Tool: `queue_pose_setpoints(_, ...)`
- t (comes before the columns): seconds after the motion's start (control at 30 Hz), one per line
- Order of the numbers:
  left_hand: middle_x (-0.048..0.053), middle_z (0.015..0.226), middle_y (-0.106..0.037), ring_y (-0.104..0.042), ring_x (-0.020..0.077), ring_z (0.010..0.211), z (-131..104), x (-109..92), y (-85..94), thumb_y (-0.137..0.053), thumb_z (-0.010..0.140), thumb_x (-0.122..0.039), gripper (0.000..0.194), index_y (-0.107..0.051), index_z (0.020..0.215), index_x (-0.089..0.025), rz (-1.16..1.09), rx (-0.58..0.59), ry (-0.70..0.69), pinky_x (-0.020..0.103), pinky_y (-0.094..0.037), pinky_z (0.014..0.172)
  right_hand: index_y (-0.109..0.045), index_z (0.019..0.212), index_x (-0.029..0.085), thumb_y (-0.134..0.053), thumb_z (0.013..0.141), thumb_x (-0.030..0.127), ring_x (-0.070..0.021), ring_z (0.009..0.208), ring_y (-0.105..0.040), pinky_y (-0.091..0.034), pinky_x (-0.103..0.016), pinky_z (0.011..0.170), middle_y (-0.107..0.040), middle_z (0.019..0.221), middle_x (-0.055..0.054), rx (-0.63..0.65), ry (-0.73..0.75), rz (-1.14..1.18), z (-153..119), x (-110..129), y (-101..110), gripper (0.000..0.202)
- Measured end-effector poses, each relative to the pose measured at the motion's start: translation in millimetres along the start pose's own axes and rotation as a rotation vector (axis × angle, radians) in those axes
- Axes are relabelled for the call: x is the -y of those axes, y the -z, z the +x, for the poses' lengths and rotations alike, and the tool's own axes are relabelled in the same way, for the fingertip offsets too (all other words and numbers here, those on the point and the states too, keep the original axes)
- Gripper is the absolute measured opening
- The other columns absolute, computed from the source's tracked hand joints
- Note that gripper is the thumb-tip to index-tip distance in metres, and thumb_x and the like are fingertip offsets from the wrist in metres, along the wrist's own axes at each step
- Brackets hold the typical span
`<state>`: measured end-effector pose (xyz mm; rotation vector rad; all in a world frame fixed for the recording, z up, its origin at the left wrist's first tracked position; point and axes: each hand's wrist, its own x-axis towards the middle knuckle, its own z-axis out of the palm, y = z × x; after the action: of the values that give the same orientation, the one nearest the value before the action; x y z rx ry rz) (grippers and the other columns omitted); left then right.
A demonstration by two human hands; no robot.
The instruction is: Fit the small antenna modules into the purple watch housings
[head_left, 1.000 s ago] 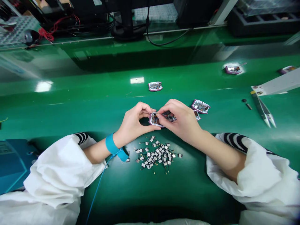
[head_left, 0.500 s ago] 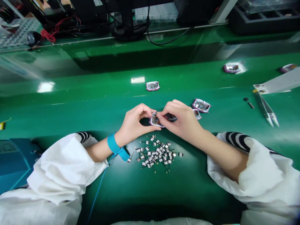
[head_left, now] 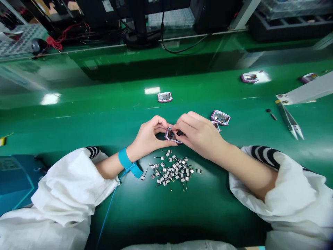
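Note:
A small purple-rimmed casing with circuitry inside (head_left: 171,134) is held between the thumb and fingers of my left hand (head_left: 149,136). Over the casing's right side is my right hand (head_left: 199,133), its fingers pinched at the casing and a small black piece (head_left: 180,133) showing between them. What exactly the fingertips grip is too small to tell. A teal strap (head_left: 125,159) with a blue cord circles my left wrist. Just below the hands lies a pile of small silver parts with black leads (head_left: 174,171). Two similar casings sit right of my right hand, one (head_left: 220,117) partly beside the other (head_left: 215,125).
Another casing (head_left: 164,97) lies beyond my hands, and one more (head_left: 249,77) farther right. Tweezers (head_left: 290,121) lie under a white arm (head_left: 307,91), near a small black-tipped part (head_left: 271,114). A blue box (head_left: 17,182) stands at left. A monitor stand (head_left: 142,36) is behind.
The right fingers have shifted slightly on the casing, and the dark piece under them shows differently. The view has moved a little, so the items at the right appear farther left.

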<state>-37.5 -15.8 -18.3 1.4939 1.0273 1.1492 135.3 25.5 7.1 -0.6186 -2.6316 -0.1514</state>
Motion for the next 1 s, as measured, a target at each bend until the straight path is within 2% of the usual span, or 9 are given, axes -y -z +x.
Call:
queue_pose_setpoints(0.27, -0.005, 0.072, -0.051, -0.057, 0.0064, 0.07, 0.0, -3.9, -1.8, -0.078, 0.05, -0.017, 0.043, -0.043, 0.073, -0.016, -0.012, 0.001, 0.061, 0.019, -0.051, 0.069, -0.06, 0.072, 0.015, -0.045, 0.082, 0.017, -0.0148, 0.061, -0.04, -0.03, -0.028, 0.053, -0.053, 0.065, -0.004, 0.031, 0.237, -0.204, 13.0, -1.4, 6.9, 0.018)
queue_pose_setpoints(0.4, -0.001, 0.08, -0.058, -0.06, 0.0085, 0.076, 3.4, -5.7, 1.6, -0.078, 0.05, -0.017, 0.044, -0.041, 0.074, -0.016, -0.054, -0.03, 0.041, 0.022, -0.052, 0.075, -0.063, 0.088, 0.019, -0.045, 0.084, 0.021, -0.0139, 0.066, -0.045, -0.034, -0.027, 0.058, -0.062, 0.081, -0.002, -0.016, 0.188, -0.096, 6.7, -11.5, 14.3, 0.018)
queue_pose_setpoints(0.53, 0.002, 0.087, -0.061, -0.062, 0.0127, 0.08, 20.4, 6.1, 38.7, -0.079, 0.05, -0.023, 0.046, -0.042, 0.078, -0.016, 0.107, -0.305, 0.029, 0.026, -0.053, 0.074, -0.05, 0.117, 0.015, -0.056, 0.074, 0.046, -0.016, 0.08, -0.052, -0.042, -0.03, 0.07, -0.062, 0.106, -0.006, 0.103, -0.018, 0.033, -17.5, -30.5, 12.3, 0.053)
queue_pose_setpoints(0.67, 0.001, 0.081, -0.06, -0.061, 0.0166, 0.08, 37.8, 25.1, 93.1, -0.079, 0.049, -0.022, 0.041, -0.047, 0.074, -0.018, 0.44, -0.545, 0.016, 0.034, -0.051, 0.079, -0.057, 0.106, 0.017, -0.055, 0.076, 0.042, -0.0156, 0.078, -0.053, -0.044, -0.03, 0.071, -0.064, 0.102, -0.006, 0.164, -0.078, 0.025, -37.9, -46.4, 2.1, 0.039)
queue_pose_setpoints(0.73, 0.003, 0.083, -0.06, -0.057, 0.02, 0.087, 38.6, 24.0, 104.5, -0.078, 0.051, -0.017, 0.036, -0.052, 0.076, -0.019, 0.529, -0.587, 0.001, 0.04, -0.045, 0.089, -0.058, 0.103, 0.018, -0.053, 0.079, 0.039, -0.0151, 0.077, -0.053, -0.044, -0.03, 0.071, -0.064, 0.101, -0.005, 0.155, -0.089, 0.038, -44.2, -52.5, -0.8, 0.033)
queue_pose_setpoints(0.8, 0.004, 0.094, -0.059, -0.051, 0.0222, 0.101, 32.9, 11.8, 97.7, -0.073, 0.056, -0.012, 0.035, -0.056, 0.085, -0.02, 0.603, -0.591, -0.045, 0.041, -0.036, 0.098, -0.058, 0.103, 0.018, -0.053, 0.078, 0.04, -0.015, 0.075, -0.053, -0.043, -0.029, 0.069, -0.064, 0.099, -0.005, 0.131, -0.095, 0.043, -49.5, -58.6, -0.9, 0.033)
queue_pose_setpoints(0.87, 0.002, 0.098, -0.061, -0.051, 0.0204, 0.102, 22.9, -7.5, 76.3, -0.068, 0.063, -0.012, 0.028, -0.061, 0.088, -0.022, 0.662, -0.443, -0.117, 0.037, -0.035, 0.098, -0.058, 0.102, 0.017, -0.055, 0.077, 0.04, -0.0145, 0.073, -0.052, -0.043, -0.029, 0.068, -0.064, 0.098, -0.005, 0.113, -0.086, 0.044, -52.6, -65.0, 0.8, 0.034)
queue_pose_setpoints(0.93, 0.001, 0.096, -0.063, -0.056, 0.0173, 0.093, 12.3, -26.1, 50.0, -0.056, 0.075, -0.014, 0.021, -0.062, 0.093, -0.023, 0.752, 0.18, -0.269, 0.031, -0.042, 0.088, -0.057, 0.103, 0.017, -0.057, 0.074, 0.044, -0.015, 0.074, -0.052, -0.044, -0.029, 0.068, -0.063, 0.099, -0.006, 0.108, -0.073, 0.053, -49.7, -71.1, 2.4, 0.039)
queue_pose_setpoints(1.0, 0.004, 0.109, -0.06, -0.055, 0.0166, 0.1, 4.5, -37.5, 29.0, -0.04, 0.081, -0.006, 0.034, -0.06, 0.103, -0.023, 0.775, 0.574, -0.325, 0.029, -0.043, 0.087, -0.057, 0.105, 0.017, -0.058, 0.071, 0.048, -0.0167, 0.078, -0.053, -0.044, -0.031, 0.07, -0.062, 0.102, -0.006, 0.094, -0.082, 0.058, -36.2, -75.1, 1.6, 0.046)
